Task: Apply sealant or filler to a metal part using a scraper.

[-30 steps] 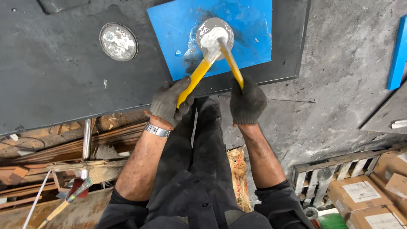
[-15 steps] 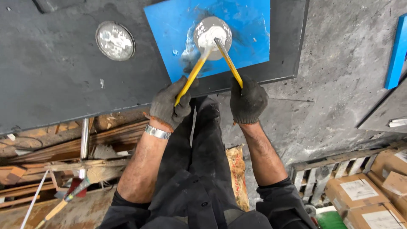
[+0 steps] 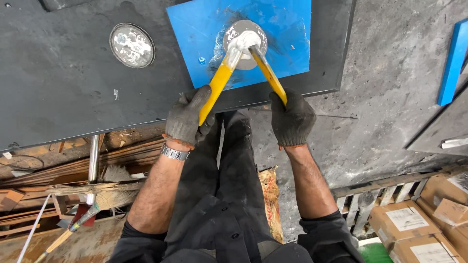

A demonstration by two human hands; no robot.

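Nearest the camera, dark trousers ran up the middle of the view, a brush lay among wooden planks at eight o'clock, and cardboard boxes sat at four o'clock. Just beyond, the left hand, gloved, with a metal watch on the wrist, was clamped round one yellow handle. The right hand, gloved too, was closed tight on the other yellow handle. Both tools slanted away from the hands and met at twelve o'clock; the left one's long axis ran up toward one o'clock, the right one's up toward eleven, so the pair made a narrow upturned V. Their far ends were buried in a white lump sitting on a grey round disc, which lay on a blue sheet on the dark table. As a judgement, the lump looked gathered into one mass, yet grey smears spread over the blue sheet beside it, so some of it seemed left unscraped. Farther off at ten o'clock, a round tin lid with whitish residue rested on the table, well apart from the hands. At two o'clock a blue board stood edge-on over the grey floor.
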